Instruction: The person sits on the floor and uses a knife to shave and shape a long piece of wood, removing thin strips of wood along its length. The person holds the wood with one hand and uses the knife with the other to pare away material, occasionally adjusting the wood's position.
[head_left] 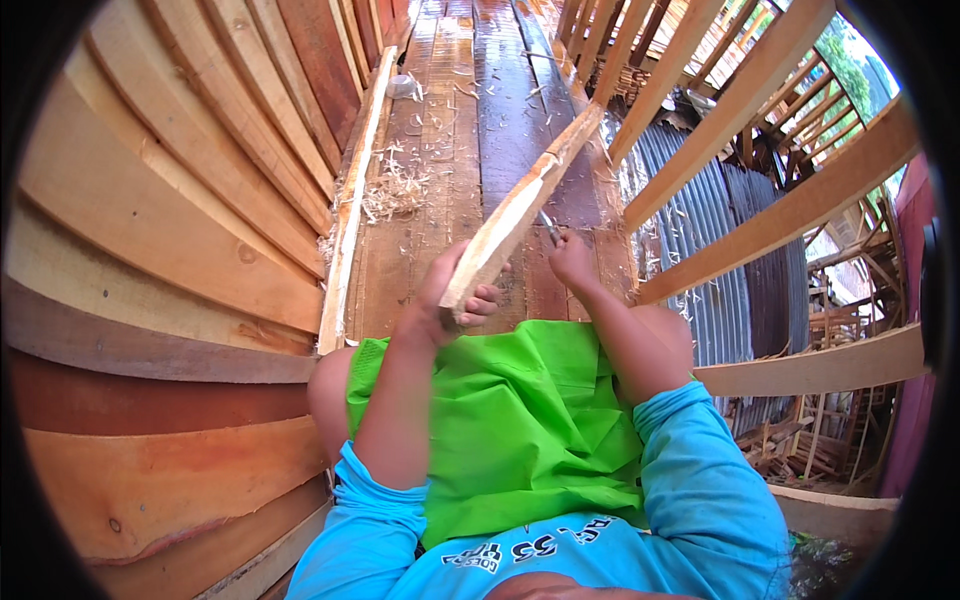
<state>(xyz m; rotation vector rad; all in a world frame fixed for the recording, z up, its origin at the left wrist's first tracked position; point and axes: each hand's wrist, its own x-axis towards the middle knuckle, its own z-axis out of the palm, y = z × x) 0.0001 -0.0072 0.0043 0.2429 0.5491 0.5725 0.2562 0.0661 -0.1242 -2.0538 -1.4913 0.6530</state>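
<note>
My left hand [436,288] is closed round the near end of a long pale wooden stick [507,222]. The stick slants away from me to the upper right, its far end near the upright slats, and its upper face looks freshly cut and whitish. Just right of the stick, my right hand [573,260] grips the handle of a knife [552,231]. The knife's blade points up and left toward the stick, and part of it is hidden behind the wood. A bright green apron [510,430] covers my lap below both hands.
Wood shavings [396,192] lie in a heap on the plank floor [440,130], with more scattered farther off. A long pale strip [357,200] runs along the left board wall [170,200]. Spaced wooden slats [735,250] stand at right, corrugated metal sheeting [690,230] beyond them.
</note>
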